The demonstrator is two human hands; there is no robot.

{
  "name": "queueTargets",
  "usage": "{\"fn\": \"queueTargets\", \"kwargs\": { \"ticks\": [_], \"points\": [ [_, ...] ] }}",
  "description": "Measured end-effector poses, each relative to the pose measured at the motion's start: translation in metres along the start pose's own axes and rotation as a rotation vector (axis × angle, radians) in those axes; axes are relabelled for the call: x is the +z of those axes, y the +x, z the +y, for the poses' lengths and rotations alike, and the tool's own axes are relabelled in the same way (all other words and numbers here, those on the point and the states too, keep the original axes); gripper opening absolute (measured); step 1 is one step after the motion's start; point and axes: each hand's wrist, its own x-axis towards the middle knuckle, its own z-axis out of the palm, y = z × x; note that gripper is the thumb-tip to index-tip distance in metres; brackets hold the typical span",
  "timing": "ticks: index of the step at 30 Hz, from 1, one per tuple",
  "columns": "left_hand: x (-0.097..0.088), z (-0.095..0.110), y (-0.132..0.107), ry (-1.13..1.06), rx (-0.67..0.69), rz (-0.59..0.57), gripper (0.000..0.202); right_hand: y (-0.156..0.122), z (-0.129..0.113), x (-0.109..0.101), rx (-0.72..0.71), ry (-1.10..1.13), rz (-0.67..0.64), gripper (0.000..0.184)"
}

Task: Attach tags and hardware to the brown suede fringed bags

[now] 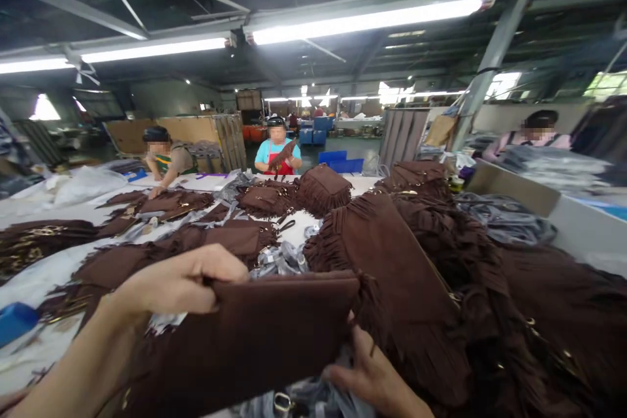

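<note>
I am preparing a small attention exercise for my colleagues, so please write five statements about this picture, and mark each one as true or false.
1. The left hand grips the upper left part of a dark brown piece. True.
2. The right hand is far from this piece. False: it is at the piece's right end.
3. The person in the red apron holds a brown fringed item. True.
4. The overhead tube lights are off. False: they are lit.
5. A blue object shows at the left edge of the picture. True.
</note>
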Motion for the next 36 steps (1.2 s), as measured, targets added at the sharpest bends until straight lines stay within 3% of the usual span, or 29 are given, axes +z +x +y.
{"fn": "queueTargets", "kwargs": {
  "ticks": [2, 3, 5, 7, 10, 13, 17, 20, 22, 24, 27, 30, 33, 36],
  "points": [
    [-0.009, -0.005, 0.017, 0.096, -0.038, -0.134, 0.010, -0.004, -0.012, 0.002, 0.068, 0.141, -0.065, 0.057],
    [-0.011, -0.012, 0.026, 0.184, -0.066, -0.090, 0.009, -0.004, -0.012, 0.005, 0.137, 0.213, -0.093, 0.050],
    [-0.003, -0.032, 0.044, 0.369, -0.158, 0.170, 0.019, -0.001, -0.001, 0.016, 0.319, 0.338, -0.130, 0.046],
    [0.023, -0.058, 0.053, 0.451, -0.274, 0.374, 0.031, 0.004, 0.021, 0.033, 0.521, 0.378, -0.129, 0.041],
    [0.094, -0.093, 0.045, 0.408, -0.346, 0.341, 0.027, 0.007, 0.057, 0.057, 0.643, 0.281, -0.121, 0.025],
    [0.184, -0.117, 0.021, 0.265, -0.382, 0.104, 0.019, 0.006, 0.077, 0.067, 0.672, 0.132, -0.153, 0.016],
    [0.287, -0.128, -0.006, 0.099, -0.458, -0.030, 0.024, 0.017, 0.078, 0.058, 0.573, -0.111, -0.245, 0.016],
    [0.334, -0.126, -0.018, 0.054, -0.452, -0.067, 0.029, 0.028, 0.067, 0.051, 0.419, -0.334, -0.187, 0.026],
    [0.348, -0.126, -0.026, 0.037, -0.452, -0.074, 0.034, 0.028, 0.059, 0.050, 0.311, -0.457, -0.116, 0.029],
    [0.350, -0.126, -0.035, 0.003, -0.463, -0.030, 0.040, 0.016, 0.053, 0.051, 0.212, -0.526, -0.099, 0.029],
    [0.341, -0.125, -0.050, -0.075, -0.499, 0.064, 0.042, -0.020, 0.055, 0.055, 0.105, -0.534, -0.205, 0.022],
    [0.333, -0.124, -0.062, -0.114, -0.564, 0.093, 0.035, -0.064, 0.070, 0.061, 0.096, -0.493, -0.334, 0.018],
    [0.338, -0.127, -0.069, -0.098, -0.611, 0.094, 0.030, -0.097, 0.088, 0.069, 0.126, -0.456, -0.416, 0.022],
    [0.348, -0.132, -0.069, -0.093, -0.630, 0.087, 0.035, -0.109, 0.100, 0.082, 0.172, -0.438, -0.352, 0.016]
  ]
}}
